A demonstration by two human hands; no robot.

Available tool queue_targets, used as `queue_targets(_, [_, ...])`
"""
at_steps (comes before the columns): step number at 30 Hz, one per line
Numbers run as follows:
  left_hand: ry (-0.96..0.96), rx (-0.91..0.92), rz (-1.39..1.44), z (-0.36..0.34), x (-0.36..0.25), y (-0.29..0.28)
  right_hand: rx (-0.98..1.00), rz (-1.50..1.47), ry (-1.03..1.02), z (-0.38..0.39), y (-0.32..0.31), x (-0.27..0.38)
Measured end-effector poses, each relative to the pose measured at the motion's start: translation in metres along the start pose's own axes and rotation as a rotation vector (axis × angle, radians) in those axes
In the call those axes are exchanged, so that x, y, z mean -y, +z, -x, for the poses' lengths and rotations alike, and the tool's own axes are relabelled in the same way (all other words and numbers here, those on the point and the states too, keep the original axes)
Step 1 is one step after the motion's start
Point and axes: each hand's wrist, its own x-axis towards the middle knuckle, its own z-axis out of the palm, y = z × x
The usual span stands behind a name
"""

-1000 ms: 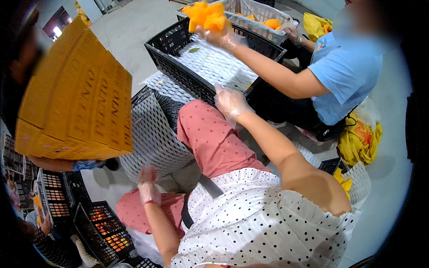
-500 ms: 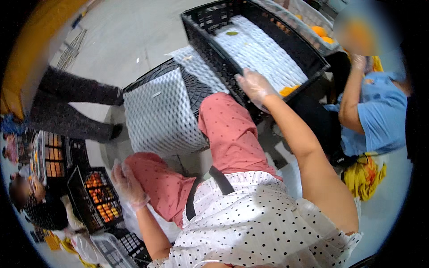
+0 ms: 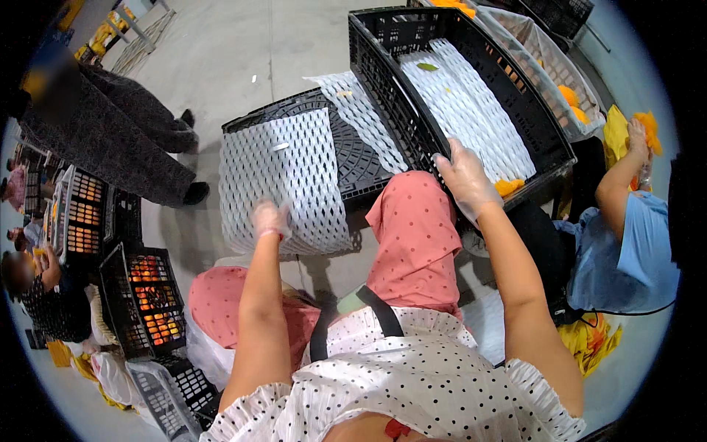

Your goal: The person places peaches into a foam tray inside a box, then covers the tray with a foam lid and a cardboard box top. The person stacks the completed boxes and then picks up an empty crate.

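Observation:
My right hand (image 3: 468, 180), in a clear thin glove, grips the near rim of a large black plastic crate (image 3: 401, 103). Inside the crate lies a white foam net liner (image 3: 471, 103), with a green leaf (image 3: 427, 67) on it and an orange piece (image 3: 509, 187) by the near right corner. My left hand (image 3: 271, 219), also gloved, is over the lower part of a white foam net sheet (image 3: 283, 169); its fingers are blurred. That sheet drapes over a black ribbed crate surface (image 3: 309, 107), and a narrower foam strip (image 3: 361, 114) lies beside it.
A light-coloured crate of orange fruit (image 3: 545, 66) stands beyond the black crate. At right a person in blue (image 3: 622, 250) holds something orange. Another person's dark-trousered legs (image 3: 140, 140) stand at left. Lower left, a black crate (image 3: 151, 295) holds reddish-orange fruit.
My left hand has moved from beside my left knee forward and right, onto the foam sheet. My right hand stays on the crate rim. The view has shifted.

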Motion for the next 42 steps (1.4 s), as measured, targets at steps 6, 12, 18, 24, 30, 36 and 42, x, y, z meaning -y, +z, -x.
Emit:
queue_targets(6, [0.0,0.082,0.056,-0.002,0.002,0.011,0.014,0.069,0.079,0.011,0.001,0.012])
queue_targets(12, [0.015,-0.019,0.177,-0.016,0.0,0.007,0.06,-0.003,0.091,0.006,0.002,0.001])
queue_targets(18, [0.024,-0.382,0.392,-0.072,-0.024,-0.034,0.02,0.051,0.018,0.006,0.004,-0.007])
queue_targets(24, [0.072,-0.107,0.097,-0.105,-0.06,-0.04,0.021,0.105,0.084,0.006,0.002,-0.004])
queue_targets(30, [0.106,0.024,0.052,-0.142,-0.04,0.077,0.096,-0.067,0.165,0.012,-0.006,0.015])
queue_targets(36, [0.395,0.381,0.019,-0.088,-0.068,-0.099,-0.094,0.212,0.07,0.02,0.012,-0.02])
queue_targets(42, [0.447,0.233,0.335,-0.012,-0.038,-0.112,-0.073,0.244,-0.249,0.017,-0.001,0.01])
